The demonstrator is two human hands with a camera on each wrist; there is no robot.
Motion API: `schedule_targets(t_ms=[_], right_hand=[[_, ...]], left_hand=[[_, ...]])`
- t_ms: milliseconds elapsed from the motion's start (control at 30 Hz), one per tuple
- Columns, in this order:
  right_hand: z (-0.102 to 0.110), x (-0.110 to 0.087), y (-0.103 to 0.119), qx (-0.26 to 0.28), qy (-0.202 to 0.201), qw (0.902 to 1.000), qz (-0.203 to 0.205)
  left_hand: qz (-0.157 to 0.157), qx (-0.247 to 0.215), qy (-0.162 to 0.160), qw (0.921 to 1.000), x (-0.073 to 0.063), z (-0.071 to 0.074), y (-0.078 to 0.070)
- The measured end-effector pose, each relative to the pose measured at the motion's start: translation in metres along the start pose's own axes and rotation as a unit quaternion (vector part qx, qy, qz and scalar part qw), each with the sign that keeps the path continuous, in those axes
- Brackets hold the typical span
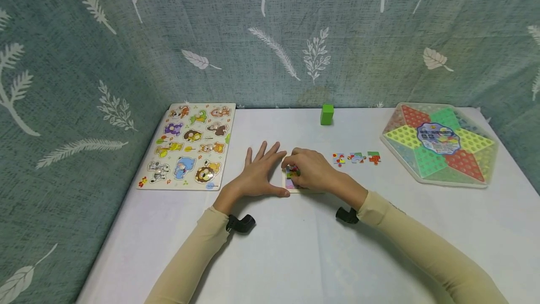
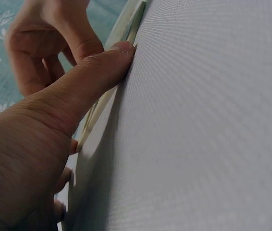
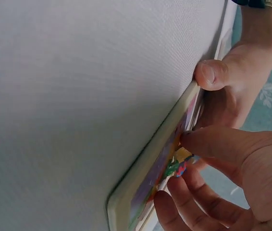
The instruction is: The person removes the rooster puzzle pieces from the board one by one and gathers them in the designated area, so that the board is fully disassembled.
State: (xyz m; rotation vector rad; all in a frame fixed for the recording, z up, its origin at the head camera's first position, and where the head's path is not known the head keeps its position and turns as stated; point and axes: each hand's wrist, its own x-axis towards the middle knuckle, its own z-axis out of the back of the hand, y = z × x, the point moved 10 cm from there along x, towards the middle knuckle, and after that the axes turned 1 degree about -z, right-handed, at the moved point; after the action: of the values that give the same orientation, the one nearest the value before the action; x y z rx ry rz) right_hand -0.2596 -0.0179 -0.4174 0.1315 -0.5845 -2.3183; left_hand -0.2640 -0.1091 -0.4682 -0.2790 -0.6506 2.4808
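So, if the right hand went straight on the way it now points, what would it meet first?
Most likely the left hand: the right hand points that way across the puzzle board. Height is unclear in the head view, so it might pass slightly above.

2 teal cloth walls [image 1: 363, 69] with white leaf prints [image 1: 196, 59]; white-covered table [image 1: 287, 262]

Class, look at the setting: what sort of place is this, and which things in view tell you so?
Probably an indoor play or puzzle corner: a white-topped table against a leaf-print backdrop, with an animal puzzle and loose jigsaw pieces laid out on it.
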Motion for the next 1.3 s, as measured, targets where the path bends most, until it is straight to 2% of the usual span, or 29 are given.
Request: schedule_targets(t_ms=[200,400,567,700,1000,1300], right_hand=[[0.006,-0.001,0.008,0.009,-0.036,0.9985,0.039],[0.016,-0.005,0.009,0.009,-0.061,0.9974,0.037],[0.024,-0.013,0.007,0.014,-0.074,0.9956,0.057],[0.03,-0.02,0.005,0.009,-0.078,0.9948,0.065],[0.042,-0.034,-0.004,-0.037,-0.082,0.9942,0.06],[0.05,-0.05,-0.011,-0.047,-0.087,0.9931,0.064]], left_hand=[[0.003,-0.003,0.0,1.0,0.0,0.0,0.001],[0.009,0.002,0.002,1.0,-0.001,-0.001,0.003],[0.005,0.005,0.003,1.0,-0.001,-0.001,0.002],[0.002,0.004,0.001,1.0,0.0,-0.001,0.0],[0.01,0.021,0.003,0.9997,0.002,-0.001,0.002],[0.012,0.016,0.004,0.9998,0.002,-0.001,0.001]])
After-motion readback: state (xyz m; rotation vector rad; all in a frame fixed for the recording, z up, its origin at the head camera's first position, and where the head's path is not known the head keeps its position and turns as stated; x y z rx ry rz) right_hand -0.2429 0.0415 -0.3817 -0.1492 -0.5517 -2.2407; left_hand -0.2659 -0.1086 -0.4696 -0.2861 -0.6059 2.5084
